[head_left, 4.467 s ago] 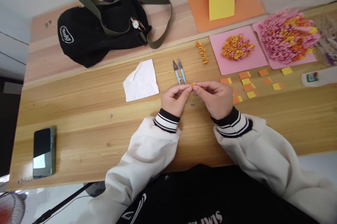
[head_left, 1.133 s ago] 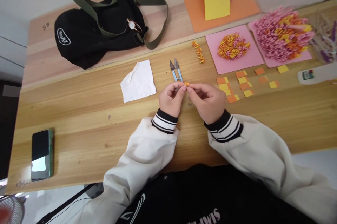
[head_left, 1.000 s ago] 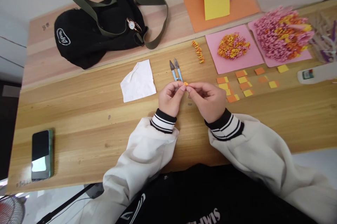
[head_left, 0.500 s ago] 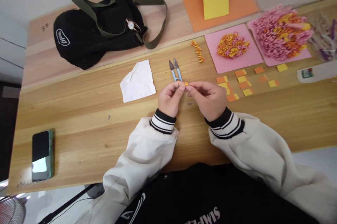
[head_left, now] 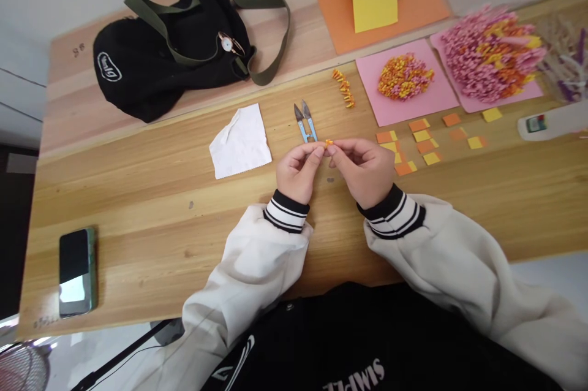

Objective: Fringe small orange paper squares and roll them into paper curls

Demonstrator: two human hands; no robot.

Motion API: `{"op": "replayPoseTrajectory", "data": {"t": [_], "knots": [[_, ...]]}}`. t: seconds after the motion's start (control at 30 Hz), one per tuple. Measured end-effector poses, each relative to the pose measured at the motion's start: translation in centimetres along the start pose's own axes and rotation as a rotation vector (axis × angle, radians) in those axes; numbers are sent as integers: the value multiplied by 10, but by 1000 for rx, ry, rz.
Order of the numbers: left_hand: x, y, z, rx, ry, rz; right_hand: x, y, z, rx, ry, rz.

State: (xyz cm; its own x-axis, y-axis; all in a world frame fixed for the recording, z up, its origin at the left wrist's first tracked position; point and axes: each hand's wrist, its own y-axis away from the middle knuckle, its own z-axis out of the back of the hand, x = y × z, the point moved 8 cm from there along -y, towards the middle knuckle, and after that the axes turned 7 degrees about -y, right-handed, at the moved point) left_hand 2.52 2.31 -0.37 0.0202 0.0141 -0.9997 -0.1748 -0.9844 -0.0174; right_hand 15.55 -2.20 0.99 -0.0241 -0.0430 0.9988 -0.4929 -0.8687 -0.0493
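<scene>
Between the pinched fingertips of both hands is a tiny orange-and-yellow paper piece (head_left: 329, 143), its shape mostly covered. My left hand (head_left: 297, 173) grips it from one side, thumb against forefinger. My right hand (head_left: 366, 171) pinches it from the other, fingertips meeting. Just beyond the left fingers lie blue-handled thread snips (head_left: 307, 126), blades pointing away. A short row of small orange-and-yellow twisted paper pieces (head_left: 343, 88) lies farther off. Right of my right hand are several small two-coloured paper rectangles (head_left: 427, 146) in orange and yellow.
Pink sheets bear a small pile (head_left: 404, 77) and a larger heap (head_left: 487, 60) of pink, orange and yellow pieces. Left are a white paper scrap (head_left: 241, 143), a black bag (head_left: 151, 66) with a watch (head_left: 227, 43), and a phone (head_left: 76, 271). A glue bottle (head_left: 555, 122) lies far right.
The paper piece shows slightly more above my fingertips now. Both hands stay pinched together in nearly the same place; the view has shifted a little.
</scene>
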Motion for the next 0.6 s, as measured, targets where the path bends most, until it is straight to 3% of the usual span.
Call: {"op": "replayPoseTrajectory", "data": {"t": [0.17,0.43,0.6], "knots": [[-2,2,0,-29,-35,-39,-5,0,0,-3,-47,-87],[-11,7,0,-63,-181,-167,-7,-2,3,-15,-44,-96],[-9,5,1,-59,-116,-115,-6,-3,3,-21,-56,-104]]}}
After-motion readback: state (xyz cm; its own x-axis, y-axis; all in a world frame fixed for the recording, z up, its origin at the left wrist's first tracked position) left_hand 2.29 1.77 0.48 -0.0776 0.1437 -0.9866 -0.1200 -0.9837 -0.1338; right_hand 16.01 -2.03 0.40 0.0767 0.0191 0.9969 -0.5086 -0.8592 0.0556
